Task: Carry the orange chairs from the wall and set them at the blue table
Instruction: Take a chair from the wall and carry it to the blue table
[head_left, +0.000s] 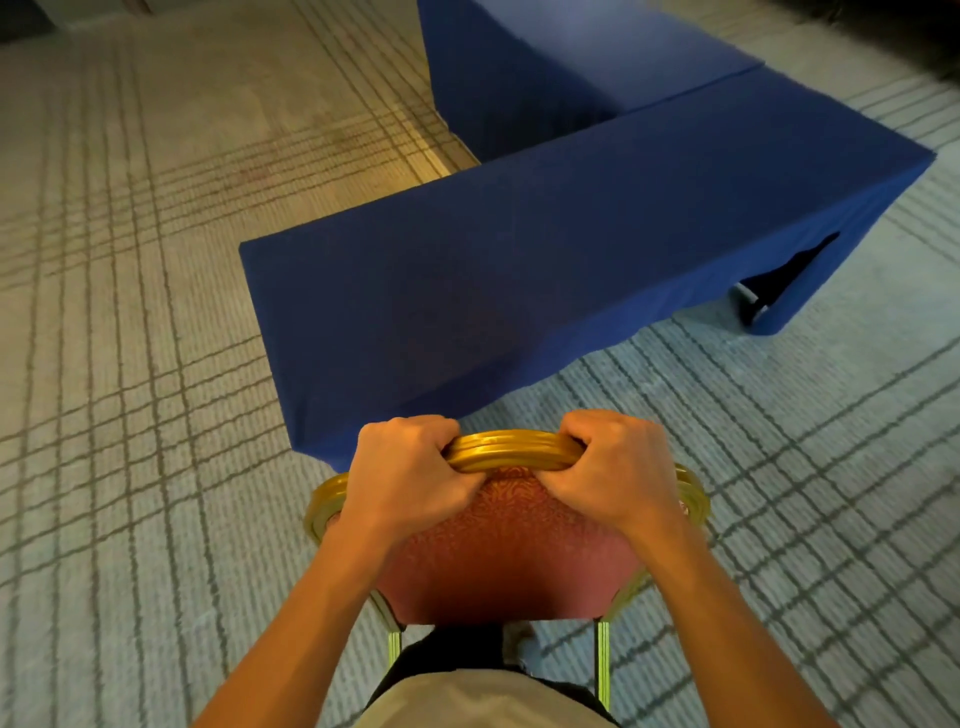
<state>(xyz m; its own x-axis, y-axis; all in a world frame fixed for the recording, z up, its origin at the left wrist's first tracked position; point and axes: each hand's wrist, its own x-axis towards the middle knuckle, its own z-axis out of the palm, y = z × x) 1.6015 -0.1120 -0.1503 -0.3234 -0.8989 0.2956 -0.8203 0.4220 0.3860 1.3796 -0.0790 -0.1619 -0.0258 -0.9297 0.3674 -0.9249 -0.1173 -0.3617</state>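
Two hands hold one orange chair (509, 561) by the gold top rail (511, 452) of its backrest. The chair is directly in front of the person, close to the near corner of the blue table (545, 270). Whether its legs touch the carpet (130, 364) cannot be told. For good placement, hold the rail level, square the seat to the table's long side and lower all legs together. The left hand (410, 473) and right hand (618, 467) each wrap tightly round the rail, fingers fully curled, one on each side of its centre.
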